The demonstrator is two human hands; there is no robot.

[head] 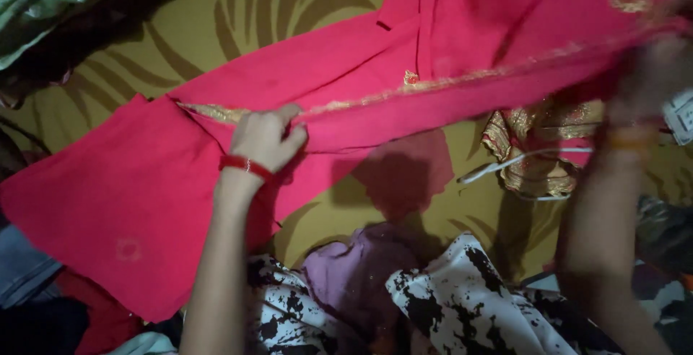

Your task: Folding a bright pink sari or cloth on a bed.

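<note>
red cloth (404,73) runs lower-L to upper-R | L hand (266,138) pinches gold hem | R hand (650,73) (blurred) prob. gripping it

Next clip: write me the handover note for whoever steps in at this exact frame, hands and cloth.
Left hand: grip shut on the pink cloth at its gold-trimmed edge.
Right hand: blurred, raised at the cloth's other end; grip cannot be made out.
The cloth is stretched between both hands above the yellow patterned sheet; its left end lies on the sheet.
A gold embroidered piece and a white cable lie beneath.
Done: cloth spread out. Not folded.
</note>
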